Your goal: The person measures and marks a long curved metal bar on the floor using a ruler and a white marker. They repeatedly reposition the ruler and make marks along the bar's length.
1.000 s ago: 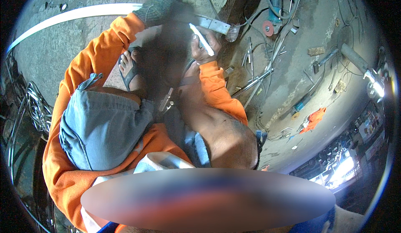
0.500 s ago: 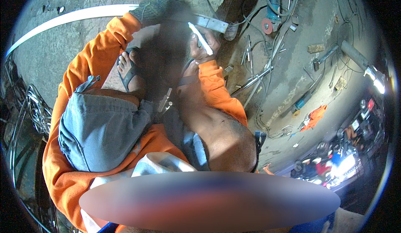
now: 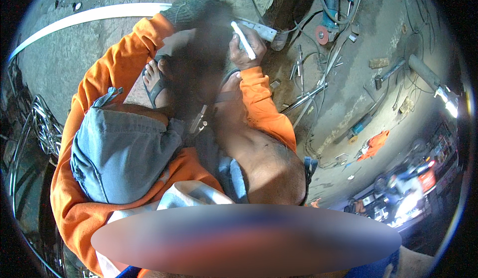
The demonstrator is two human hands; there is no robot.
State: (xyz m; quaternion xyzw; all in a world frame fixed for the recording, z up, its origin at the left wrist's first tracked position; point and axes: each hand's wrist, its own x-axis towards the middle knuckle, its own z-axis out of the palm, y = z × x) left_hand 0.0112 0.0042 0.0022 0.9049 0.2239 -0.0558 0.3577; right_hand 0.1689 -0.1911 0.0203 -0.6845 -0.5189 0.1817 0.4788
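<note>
The right hand (image 3: 248, 49) is gripping a slim, white, pen-shaped stick (image 3: 244, 40), the fingers closing around its shaft and its upper end leaning leftward. To the left of the white stick and a little farther out, the left hand (image 3: 191, 11), wearing a dark knitted glove, is meeting the end of a long, flat, bright white strip (image 3: 99, 13) that is curving away leftward; a dark blur is covering the fingers, so whether they are closing on the strip cannot be told. Just beyond the white stick, a flat grey metal bar (image 3: 264, 30) is reaching out rightward. Right of the stick, near the bar's end, a rounded, dull object (image 3: 280, 41) is sitting, perhaps a small cup, its contents too unclear to make out. Farther right of the stick, a blue power grinder with a reddish disc (image 3: 330, 3) is lying among cables on the grey concrete floor (image 3: 371, 14). Between the stick and the knees, a sandalled foot (image 3: 153, 81) is resting leftward.
</note>
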